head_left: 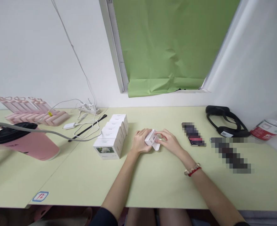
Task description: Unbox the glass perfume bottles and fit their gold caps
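Both my hands meet over a small white box [151,140] in the middle of the pale green table [152,185]. My left hand [140,142] wraps its fingers round the box's left side. My right hand [168,142] pinches the box's right end, where a flap hangs open toward me. A bead bracelet with a red cord sits on my right wrist. To the left of my hands a row of several white boxes [112,135] runs away from me; the nearest one shows a flower picture on its front.
A phone [193,134] lies right of my hands, a black strap device [225,124] and a water bottle [269,127] beyond it. At left are a pink appliance [27,142], pink holders [32,113], a power strip with white cables [87,117]. A green-covered window stands behind.
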### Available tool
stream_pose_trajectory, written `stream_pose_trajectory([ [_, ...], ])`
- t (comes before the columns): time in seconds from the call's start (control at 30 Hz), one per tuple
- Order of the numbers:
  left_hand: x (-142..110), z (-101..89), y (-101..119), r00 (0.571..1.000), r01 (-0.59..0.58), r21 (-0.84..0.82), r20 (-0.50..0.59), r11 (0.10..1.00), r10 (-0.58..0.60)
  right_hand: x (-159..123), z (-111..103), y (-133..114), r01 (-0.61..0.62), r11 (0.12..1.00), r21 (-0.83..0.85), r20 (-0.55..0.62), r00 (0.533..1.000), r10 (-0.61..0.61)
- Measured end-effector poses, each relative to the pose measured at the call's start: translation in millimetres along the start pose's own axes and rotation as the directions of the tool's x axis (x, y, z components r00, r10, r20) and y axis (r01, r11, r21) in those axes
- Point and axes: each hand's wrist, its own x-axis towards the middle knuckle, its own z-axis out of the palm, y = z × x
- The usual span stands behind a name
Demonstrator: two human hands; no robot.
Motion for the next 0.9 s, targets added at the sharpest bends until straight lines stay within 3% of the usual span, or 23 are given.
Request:
stream_pose_trajectory([
  [0.27, -1.8, 0.6, -1.7, 0.993, -0.117, -0.080, 0.005, 0.990, 0.118, -1.3, -8.5, -1.0, 0.193, 0.922, -0.335, -0.143, 0.957, -0.252],
  [0.6, 0.7, 0.9, 3.9, 0.985, -0.174, -0.108, -0.009, 0.979, 0.174, -4.4, -5.1, -8.2, 0.310, 0.905, -0.292, -0.142, 0.922, -0.361],
  [0.77, 2.5, -1.1, 8.0, 0.985, -0.141, -0.135, 0.082, 0.981, 0.153, -3.3, -5.3, -8.5, 0.215, 0.968, -0.129, -0.211, 0.948, -0.239],
  [0.83, 3.0, -5.0, 6.5, 0.989, -0.086, -0.104, 0.113, 0.991, 0.097, -3.2, -4.0, -10.9, 0.147, 0.985, -0.094, -0.265, 0.950, -0.167],
  [0.9, 2.5, -8.7, 3.5, 0.997, -0.009, -0.040, 0.072, 0.999, 0.012, -3.3, -2.1, -13.5, 0.078, 0.994, -0.083, -0.337, 0.936, -0.101],
])
